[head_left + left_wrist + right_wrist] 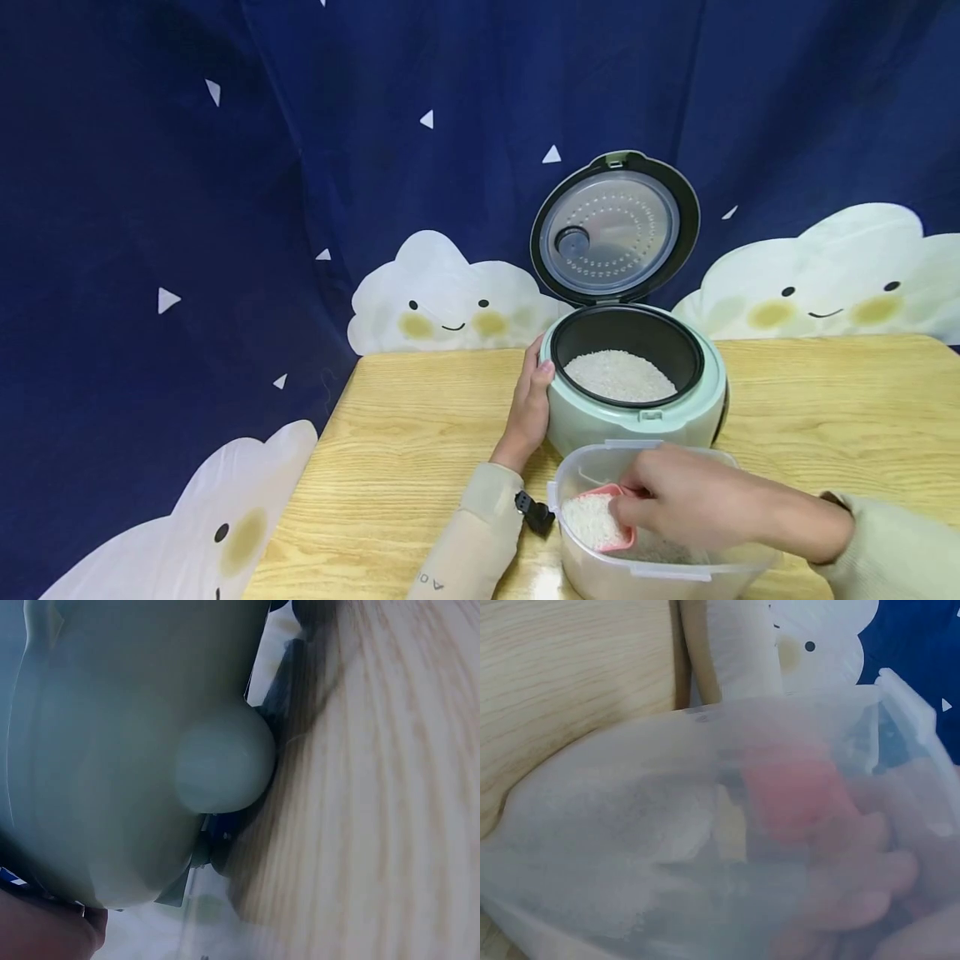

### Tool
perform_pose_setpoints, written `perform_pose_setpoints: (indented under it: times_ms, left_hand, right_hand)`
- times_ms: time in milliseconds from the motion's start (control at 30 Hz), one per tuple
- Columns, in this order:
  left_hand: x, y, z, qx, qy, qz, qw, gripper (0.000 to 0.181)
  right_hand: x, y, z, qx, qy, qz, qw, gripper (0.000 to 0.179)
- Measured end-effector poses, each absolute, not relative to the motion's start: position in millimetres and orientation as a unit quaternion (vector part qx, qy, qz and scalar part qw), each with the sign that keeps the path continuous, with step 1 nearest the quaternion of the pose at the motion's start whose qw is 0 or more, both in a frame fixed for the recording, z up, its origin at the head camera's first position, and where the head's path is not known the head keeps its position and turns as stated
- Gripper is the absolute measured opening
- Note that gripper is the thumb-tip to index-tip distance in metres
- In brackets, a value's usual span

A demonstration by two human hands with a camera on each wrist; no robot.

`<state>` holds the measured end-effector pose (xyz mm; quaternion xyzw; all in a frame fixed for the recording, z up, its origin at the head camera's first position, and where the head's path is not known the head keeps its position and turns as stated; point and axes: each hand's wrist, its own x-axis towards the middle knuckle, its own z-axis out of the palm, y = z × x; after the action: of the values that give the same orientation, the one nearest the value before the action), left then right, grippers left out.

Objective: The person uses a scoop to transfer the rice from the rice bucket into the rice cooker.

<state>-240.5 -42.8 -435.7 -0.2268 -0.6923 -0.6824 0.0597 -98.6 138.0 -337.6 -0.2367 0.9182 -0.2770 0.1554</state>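
In the head view a mint-green rice cooker stands with its lid raised, and white rice lies in its dark inner pot. My left hand rests against the cooker's left side, thumb near the rim. In front of the cooker is a clear plastic container with rice at its bottom. My right hand reaches inside it and grips a pink measuring scoop heaped with rice. Through the cloudy wall, the right wrist view shows the scoop beside my curled fingers.
All of this stands on a light wooden table. Behind it hangs a dark blue curtain with white clouds and triangles. A small black connector sits by my left sleeve, close to the container's left edge.
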Motion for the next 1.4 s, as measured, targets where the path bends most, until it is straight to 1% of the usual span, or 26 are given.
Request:
perform_pose_setpoints:
  times_ms: [167,367,667,867,1000,1200,1400]
  left_hand:
    - [-240.2,-43.2,-436.2,-0.224,-0.694,-0.682,0.057,0.061]
    - [-239.9,-43.2,-434.4,-0.224,-0.692,-0.683,0.057,0.061]
    - [-241.1,-43.0,-436.4,-0.229,-0.690,-0.684,0.059,0.061]
    - [-241.3,-43.0,-435.6,-0.231,-0.688,-0.685,0.059,0.061]
    - [-241.6,-43.2,-435.9,-0.229,-0.691,-0.683,0.057,0.061]
    - [-241.9,-43.3,-435.9,-0.227,-0.692,-0.682,0.061,0.061]
    - [-241.8,-42.8,-436.6,-0.226,-0.695,-0.680,0.059,0.062]
  right_hand:
    - [-99.4,141.4,-332.6,-0.235,0.910,-0.298,0.166,0.027]
    - [-105.0,146.2,-324.2,-0.252,0.902,-0.308,0.165,0.029]
    - [-106.9,152.9,-319.6,-0.257,0.906,-0.301,0.150,0.029]
    - [-106.0,157.8,-318.1,-0.258,0.908,-0.304,0.131,0.027]
    - [-104.8,160.4,-316.5,-0.246,0.911,-0.306,0.126,0.027]
    - [-104.9,166.4,-312.4,-0.234,0.909,-0.315,0.139,0.029]
    - [-106.1,174.6,-313.7,-0.247,0.895,-0.342,0.144,0.029]
